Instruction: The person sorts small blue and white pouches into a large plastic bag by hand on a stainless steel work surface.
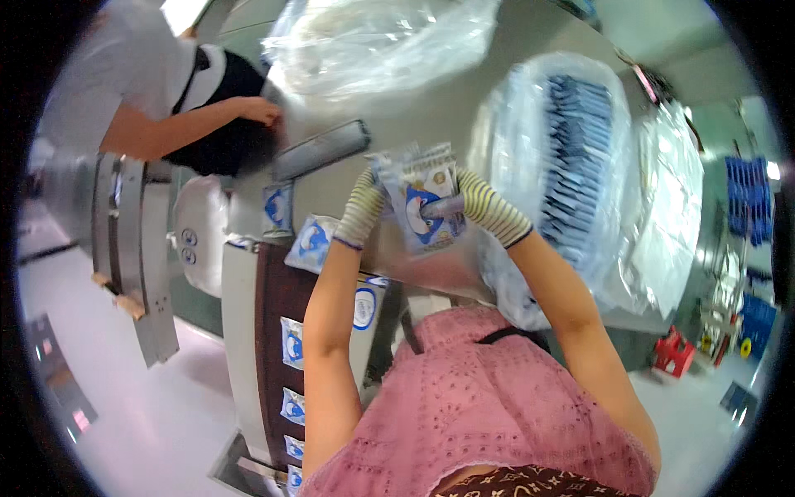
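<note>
Both my hands wear striped knit gloves. Between them, above the metal table (414,108), is a small bundle of white-and-blue pouches (426,199) with a blue cartoon figure on the front. My left hand (363,209) grips the bundle by its left edge. On the other edge my right hand (494,209) is closed, with its fingertips lying across the front pouch. How many pouches are in the bundle is hard to tell. A loose pouch (313,243) lies beside my left wrist, and another pouch (277,209) sits farther left.
Right of my hands stands a clear bag (613,108) packed with a row of blue pouches (575,166). More clear plastic (381,50) covers the far table. A grey bar (323,149) lies near another person's hand (261,110). Several pouches ride a dark conveyor belt (273,364).
</note>
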`<state>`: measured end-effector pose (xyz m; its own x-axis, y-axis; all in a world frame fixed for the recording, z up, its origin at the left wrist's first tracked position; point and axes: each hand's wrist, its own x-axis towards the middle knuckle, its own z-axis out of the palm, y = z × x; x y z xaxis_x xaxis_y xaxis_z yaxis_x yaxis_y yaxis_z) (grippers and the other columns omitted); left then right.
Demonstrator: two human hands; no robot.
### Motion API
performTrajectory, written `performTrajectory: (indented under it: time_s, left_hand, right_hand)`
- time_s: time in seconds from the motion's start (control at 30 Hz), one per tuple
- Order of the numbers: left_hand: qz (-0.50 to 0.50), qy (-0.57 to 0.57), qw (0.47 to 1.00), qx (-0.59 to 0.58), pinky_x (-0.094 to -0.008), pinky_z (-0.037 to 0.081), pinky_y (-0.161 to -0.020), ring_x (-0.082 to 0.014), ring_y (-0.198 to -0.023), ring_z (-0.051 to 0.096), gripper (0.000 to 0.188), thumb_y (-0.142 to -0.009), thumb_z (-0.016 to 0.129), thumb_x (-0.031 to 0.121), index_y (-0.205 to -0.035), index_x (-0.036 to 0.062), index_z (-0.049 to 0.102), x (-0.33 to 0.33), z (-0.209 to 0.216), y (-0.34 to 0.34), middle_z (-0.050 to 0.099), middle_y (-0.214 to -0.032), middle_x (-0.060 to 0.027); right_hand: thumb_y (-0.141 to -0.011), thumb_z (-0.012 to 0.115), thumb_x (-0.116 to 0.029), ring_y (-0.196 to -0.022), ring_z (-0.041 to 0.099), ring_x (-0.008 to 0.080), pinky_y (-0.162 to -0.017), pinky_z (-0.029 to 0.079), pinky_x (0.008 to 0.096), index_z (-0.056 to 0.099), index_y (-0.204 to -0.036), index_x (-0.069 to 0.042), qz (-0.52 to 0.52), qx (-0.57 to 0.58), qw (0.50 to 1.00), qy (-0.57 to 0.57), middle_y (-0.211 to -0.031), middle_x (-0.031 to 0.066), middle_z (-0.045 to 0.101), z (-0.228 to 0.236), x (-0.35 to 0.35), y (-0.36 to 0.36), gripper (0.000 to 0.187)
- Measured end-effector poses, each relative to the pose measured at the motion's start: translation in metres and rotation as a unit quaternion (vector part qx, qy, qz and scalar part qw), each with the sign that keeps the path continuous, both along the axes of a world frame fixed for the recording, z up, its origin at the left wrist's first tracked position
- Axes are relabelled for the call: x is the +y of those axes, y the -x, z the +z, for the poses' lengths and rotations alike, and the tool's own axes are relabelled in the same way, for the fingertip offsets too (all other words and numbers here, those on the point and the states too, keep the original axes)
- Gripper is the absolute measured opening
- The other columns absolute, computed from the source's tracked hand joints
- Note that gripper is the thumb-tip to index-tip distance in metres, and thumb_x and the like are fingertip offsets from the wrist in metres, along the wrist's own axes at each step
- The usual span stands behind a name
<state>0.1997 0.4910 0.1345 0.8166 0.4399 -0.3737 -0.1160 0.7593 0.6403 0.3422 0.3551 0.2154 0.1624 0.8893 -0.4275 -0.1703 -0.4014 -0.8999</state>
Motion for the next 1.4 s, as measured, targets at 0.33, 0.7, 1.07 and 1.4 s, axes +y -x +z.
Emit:
performTrajectory:
  time_s: [0.33,0.7,1.07,1.4]
  left_hand:
    - [-0.232,-0.327,0.915,-0.051,-0.0328,0.036,-0.096,-0.0196,-0.109,0.044,0.039,-0.088,0.049,0.029,-0.121,0.0095,0.042,-0.127,0.1,-0.129,0.046,-0.119,-0.0101]
    - [-0.16,-0.354,0.921,0.022,-0.029,0.048,-0.077,-0.019,-0.091,0.055,0.049,-0.076,0.057,0.001,-0.12,0.0048,0.039,-0.192,0.06,-0.16,0.053,-0.105,-0.0112]
    - [-0.159,-0.675,0.61,0.383,-0.0393,0.042,-0.087,-0.0295,-0.103,0.05,0.051,-0.07,0.066,0.018,-0.115,0.0053,0.045,-0.054,-0.001,-0.099,0.053,-0.11,-0.0145]
    - [-0.198,-0.448,0.797,0.353,-0.0404,0.044,-0.082,-0.032,-0.095,0.056,0.061,-0.062,0.073,0.039,-0.105,0.001,0.051,-0.029,-0.044,-0.106,0.057,-0.102,-0.0197]
  right_hand:
    - [-0.089,0.046,-0.032,-0.114,0.041,0.0239,-0.098,0.03,0.0316,0.037,-0.126,0.002,-0.171,-0.239,0.921,-0.256,-0.118,0.0158,0.046,0.116,-0.092,-0.079,0.051]
    - [-0.079,0.06,-0.015,-0.073,0.06,0.0182,-0.069,0.047,0.0288,0.06,-0.091,0.0,-0.319,-0.254,0.911,-0.059,-0.081,0.0112,0.063,0.014,-0.168,-0.084,0.02]
    - [-0.059,0.072,-0.026,-0.102,0.05,0.0299,-0.088,0.04,0.0407,0.05,-0.115,-0.005,0.099,-0.598,0.767,0.211,-0.107,0.0174,0.054,0.042,-0.19,-0.113,0.064]
    - [-0.059,0.074,-0.027,-0.088,0.057,0.0334,-0.075,0.046,0.0391,0.063,-0.087,-0.006,0.392,-0.518,0.746,0.147,-0.097,0.0135,0.06,0.05,-0.157,-0.122,0.036]
